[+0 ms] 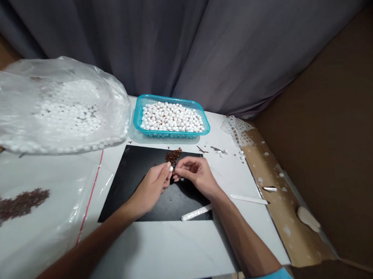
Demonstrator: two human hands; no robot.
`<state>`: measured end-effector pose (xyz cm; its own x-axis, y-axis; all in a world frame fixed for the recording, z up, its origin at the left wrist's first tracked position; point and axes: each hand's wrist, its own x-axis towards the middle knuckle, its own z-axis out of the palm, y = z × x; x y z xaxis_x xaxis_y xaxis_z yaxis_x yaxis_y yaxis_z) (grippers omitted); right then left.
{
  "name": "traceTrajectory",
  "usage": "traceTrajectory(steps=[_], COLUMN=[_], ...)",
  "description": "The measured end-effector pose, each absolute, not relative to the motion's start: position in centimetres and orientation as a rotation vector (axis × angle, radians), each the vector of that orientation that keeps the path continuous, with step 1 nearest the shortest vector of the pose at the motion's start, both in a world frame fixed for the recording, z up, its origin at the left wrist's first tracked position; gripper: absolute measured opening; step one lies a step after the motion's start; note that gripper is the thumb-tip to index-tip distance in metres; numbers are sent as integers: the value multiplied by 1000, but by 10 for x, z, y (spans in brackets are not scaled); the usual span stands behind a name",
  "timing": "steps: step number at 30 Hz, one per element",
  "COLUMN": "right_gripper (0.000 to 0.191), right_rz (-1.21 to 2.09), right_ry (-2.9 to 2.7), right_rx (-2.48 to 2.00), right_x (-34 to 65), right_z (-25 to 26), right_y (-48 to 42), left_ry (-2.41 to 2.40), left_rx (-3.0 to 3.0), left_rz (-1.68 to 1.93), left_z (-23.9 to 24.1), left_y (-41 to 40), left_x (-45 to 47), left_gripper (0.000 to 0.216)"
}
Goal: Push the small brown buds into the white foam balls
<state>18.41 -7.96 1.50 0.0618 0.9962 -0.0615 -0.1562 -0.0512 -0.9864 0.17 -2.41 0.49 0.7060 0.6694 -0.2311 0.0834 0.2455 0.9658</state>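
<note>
My left hand point(154, 185) pinches a small white pearl bead point(171, 168) between thumb and forefinger over a black mat point(134, 167). My right hand point(196, 174) meets it from the right, fingers pinched together at the bead; what it holds is too small to make out. A little heap of tiny brown pieces point(174, 155) lies on the mat just behind the fingertips. Behind that stands a turquoise basket point(173, 134) full of white pearl beads.
A big clear plastic bag of white beads point(56, 109) rests at the left. A zip bag with brown pieces point(17, 204) lies at the near left. Two white sticks point(249, 199) lie near my right forearm. Cardboard with glue spots point(287, 217) borders the white table on the right.
</note>
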Motion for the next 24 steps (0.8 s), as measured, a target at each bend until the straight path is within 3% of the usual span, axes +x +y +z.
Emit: traceTrajectory(steps=[24], right_gripper=[25], right_rz=[1136], right_ry=[-1101], right_rx=[-1231], right_x=[173], right_z=[3], right_y=[-79], left_ry=[772], left_rx=[1493], left_rz=[575], left_z=[-12], left_y=[-28], left_x=[3], left_gripper=[49])
